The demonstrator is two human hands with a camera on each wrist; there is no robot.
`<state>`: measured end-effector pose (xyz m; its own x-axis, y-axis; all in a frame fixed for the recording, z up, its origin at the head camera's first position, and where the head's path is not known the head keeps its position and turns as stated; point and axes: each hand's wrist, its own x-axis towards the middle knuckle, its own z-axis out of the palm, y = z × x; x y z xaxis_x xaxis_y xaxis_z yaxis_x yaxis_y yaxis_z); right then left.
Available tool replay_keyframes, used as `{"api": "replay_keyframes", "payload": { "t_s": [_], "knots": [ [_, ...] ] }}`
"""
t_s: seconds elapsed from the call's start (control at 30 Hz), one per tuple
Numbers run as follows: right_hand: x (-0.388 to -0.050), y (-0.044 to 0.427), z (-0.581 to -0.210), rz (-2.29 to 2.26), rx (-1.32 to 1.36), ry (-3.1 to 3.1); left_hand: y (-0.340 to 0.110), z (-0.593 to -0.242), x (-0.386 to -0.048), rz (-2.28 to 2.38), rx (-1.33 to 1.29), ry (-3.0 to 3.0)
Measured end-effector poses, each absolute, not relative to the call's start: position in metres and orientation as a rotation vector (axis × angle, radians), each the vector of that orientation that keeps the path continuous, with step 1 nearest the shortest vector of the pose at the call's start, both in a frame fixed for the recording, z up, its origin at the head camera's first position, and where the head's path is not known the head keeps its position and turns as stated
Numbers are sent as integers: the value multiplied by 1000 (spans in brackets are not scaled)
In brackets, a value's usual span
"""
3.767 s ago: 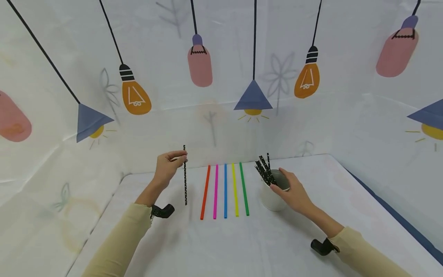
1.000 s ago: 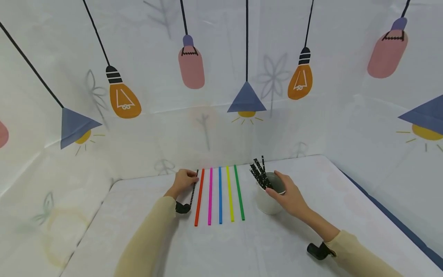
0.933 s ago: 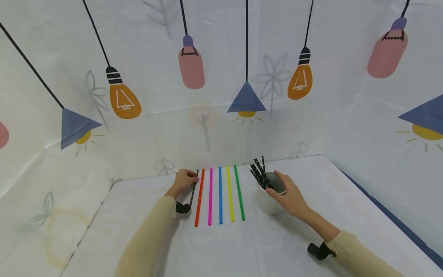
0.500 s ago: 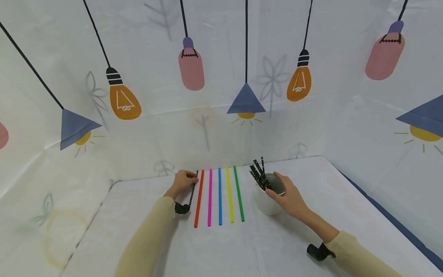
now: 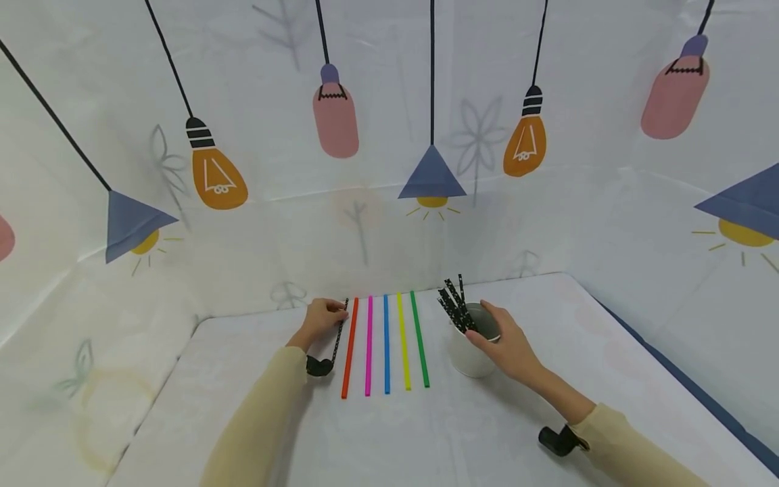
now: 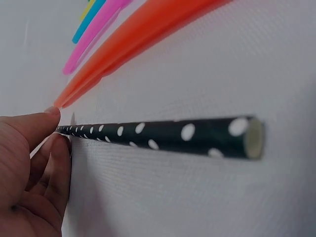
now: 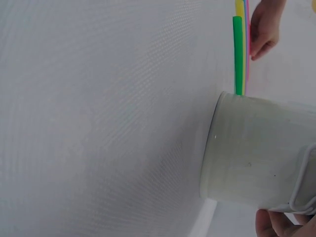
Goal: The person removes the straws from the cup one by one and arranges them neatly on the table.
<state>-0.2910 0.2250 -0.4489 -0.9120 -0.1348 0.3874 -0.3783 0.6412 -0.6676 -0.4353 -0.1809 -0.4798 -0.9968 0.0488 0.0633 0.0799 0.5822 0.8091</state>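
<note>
My left hand (image 5: 319, 318) pinches the far end of a black paper straw with white dots (image 6: 168, 134). That straw lies along the table just left of a red straw (image 5: 350, 348), and its near end is open toward the left wrist camera. Right of the red one lie a pink straw (image 5: 368, 348), a blue straw (image 5: 386, 345), a yellow straw (image 5: 404, 341) and a green straw (image 5: 420, 339), roughly parallel. My right hand (image 5: 511, 345) grips the rim of a small whitish bucket (image 7: 261, 148). Several more dotted black straws (image 5: 456, 308) lean out of the bucket's left side.
A white-covered table (image 5: 389, 439) carries everything. Behind it rises a white backdrop (image 5: 268, 250) printed with hanging lamps and bulbs. Dark wrist cameras sit on both wrists, the left one (image 5: 319, 366) close to the dotted straw's near end. Dark blue shows beyond the table's right edge.
My left hand has lowered the dotted straw from upright in the air to beside the red straw, moving right. Over the last second it stays put. The right hand keeps holding the bucket.
</note>
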Motion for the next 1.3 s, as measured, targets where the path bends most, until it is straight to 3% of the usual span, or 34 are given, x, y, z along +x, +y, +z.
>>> {"api": "replay_keyframes", "payload": {
  "t_s": [0.53,1.07,1.3],
  "knots": [
    [-294,228,-442,1149,435,-2538,-180,-442,-417,-1495,-357,-2571],
    [-291,228,-440,1207,413,-2600,-93,-393,-355,-1535,-704,-2398],
    [-284,226,-441,1390,329,-2662,-53,-393,-332,-1614,-762,-2403]
  ]
}}
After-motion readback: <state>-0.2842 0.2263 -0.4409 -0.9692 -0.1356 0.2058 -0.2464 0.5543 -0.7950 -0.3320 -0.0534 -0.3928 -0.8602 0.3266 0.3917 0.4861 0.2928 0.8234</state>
